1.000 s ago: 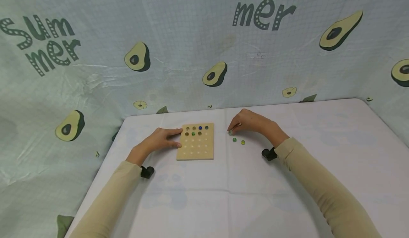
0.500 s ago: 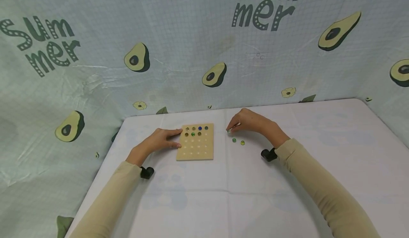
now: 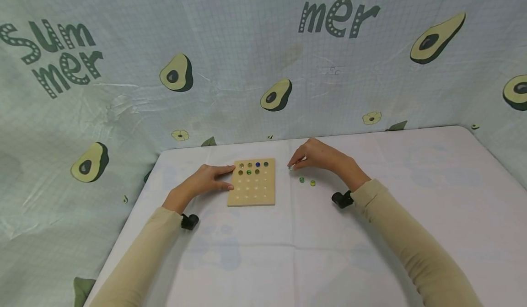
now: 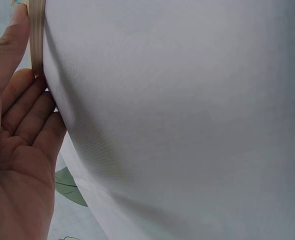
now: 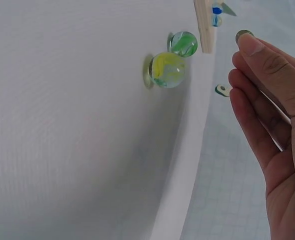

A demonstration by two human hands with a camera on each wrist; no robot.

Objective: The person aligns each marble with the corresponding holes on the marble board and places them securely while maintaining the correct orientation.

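Note:
A square wooden board (image 3: 251, 197) lies on the table, with several marbles set in its two far rows of dimples. My left hand (image 3: 204, 180) rests against its left side, index finger at the far corner and thumb lower down. The left wrist view shows this hand (image 4: 25, 130) with its fingers fairly straight at the board's edge (image 4: 36, 40). Right of the board, my right hand (image 3: 314, 155) pinches a marble (image 3: 290, 168) between thumb and fingertips; the right wrist view shows that marble (image 5: 244, 34) partly hidden by the thumb.
Two loose marbles lie on the white tablecloth (image 3: 263, 261) below my right hand: a green marble (image 3: 302, 180) and a yellow one (image 3: 313, 183). Behind the table hangs a sheet (image 3: 230, 60) printed with avocados and lettering.
My right hand has moved slightly left, towards the board, carrying the pinched marble off its earlier spot. The left hand and the board have stayed put.

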